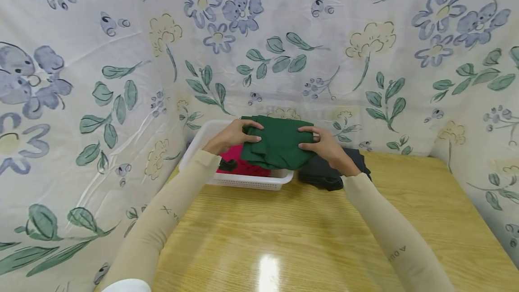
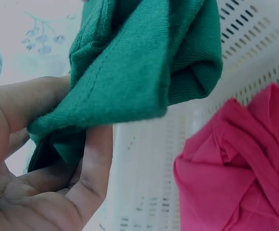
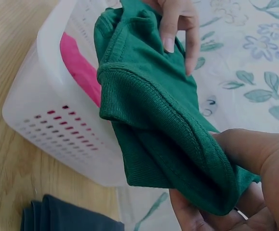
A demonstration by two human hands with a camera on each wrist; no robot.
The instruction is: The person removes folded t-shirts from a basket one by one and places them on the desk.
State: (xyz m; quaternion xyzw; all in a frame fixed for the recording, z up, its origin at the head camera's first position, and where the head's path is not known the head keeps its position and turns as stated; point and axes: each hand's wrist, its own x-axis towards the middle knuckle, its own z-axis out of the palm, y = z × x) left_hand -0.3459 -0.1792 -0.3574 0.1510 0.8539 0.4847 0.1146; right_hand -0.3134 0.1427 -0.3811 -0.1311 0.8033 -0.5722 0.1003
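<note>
A folded green garment (image 1: 279, 141) hangs between both hands, over the right part of a white basket (image 1: 251, 183). My left hand (image 1: 235, 135) pinches its left edge, thumb and fingers on either side of the cloth. At the opposite edge my right hand (image 1: 324, 145) grips the garment the same way. Ribbed, stitched bands of the green cloth (image 3: 163, 110) show in the right wrist view. Inside the basket lies a pink-red garment (image 2: 231, 168), partly covered by the green one in the head view.
A dark folded garment (image 1: 324, 170) lies on the wooden table (image 1: 259, 229), just right of the basket, partly behind the right wrist. Something small and dark (image 1: 228, 164) sits in the basket near the left wrist. A floral curtain (image 1: 284, 57) hangs behind the table and along its left side.
</note>
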